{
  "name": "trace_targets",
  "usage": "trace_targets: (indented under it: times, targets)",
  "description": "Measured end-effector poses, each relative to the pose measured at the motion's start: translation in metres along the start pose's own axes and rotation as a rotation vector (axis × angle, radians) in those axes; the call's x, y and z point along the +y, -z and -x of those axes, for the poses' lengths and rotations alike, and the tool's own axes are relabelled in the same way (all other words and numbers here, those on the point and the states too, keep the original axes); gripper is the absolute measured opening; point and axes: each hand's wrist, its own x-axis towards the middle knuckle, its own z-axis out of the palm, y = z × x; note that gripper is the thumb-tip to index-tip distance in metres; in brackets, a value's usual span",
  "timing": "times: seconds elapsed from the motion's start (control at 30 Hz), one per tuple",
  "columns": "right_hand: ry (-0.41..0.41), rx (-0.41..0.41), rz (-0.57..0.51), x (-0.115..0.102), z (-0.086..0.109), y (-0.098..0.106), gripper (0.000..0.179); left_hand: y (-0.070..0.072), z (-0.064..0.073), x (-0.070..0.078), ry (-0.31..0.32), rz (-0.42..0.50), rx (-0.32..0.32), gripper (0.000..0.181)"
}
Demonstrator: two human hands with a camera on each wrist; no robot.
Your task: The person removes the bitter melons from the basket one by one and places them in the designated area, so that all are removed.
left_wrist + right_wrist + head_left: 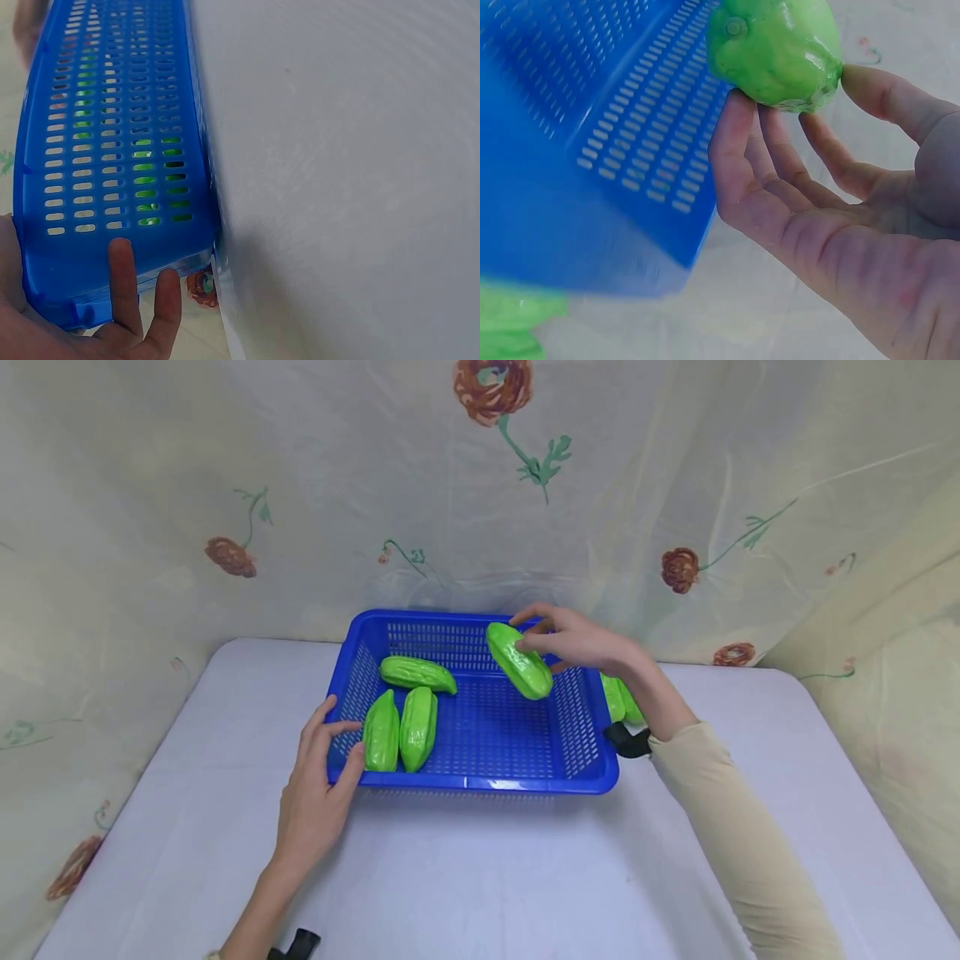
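A blue plastic basket [487, 783] with slotted walls stands on the table. My left hand [318, 793] grips its front left corner; thumb and index finger reach over the rim, and other fingers lie along the outer wall in the left wrist view. Above the basket's right half, my right hand [570, 639] holds a glossy, bright green ridged gourd [517, 660] between thumb and fingers, tilted. The gourd's rounded end with a small stem spot shows in the right wrist view. Inside the basket's left side lie three similar gourds: one crosswise [416, 673], two lengthwise [418, 727] side by side.
More green gourds [621, 697] lie on the table just right of the basket, partly hidden by the right arm. A white cloth covers the table [480, 877]. A flower-patterned curtain [337, 485] hangs behind the basket and around the sides.
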Motion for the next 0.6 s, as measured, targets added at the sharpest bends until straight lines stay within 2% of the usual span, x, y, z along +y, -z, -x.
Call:
trace_targets:
  times: [0.3,0.6]
  targets:
    - [-0.018,0.022,-0.037,0.020,0.022,0.021,0.054,0.002,0.001,0.000,-0.010,0.012,0.003,0.034]
    - [-0.055,0.088,-0.104,0.043,0.043,0.043,0.058,0.000,0.001,-0.001,-0.010,0.020,0.005,0.034]
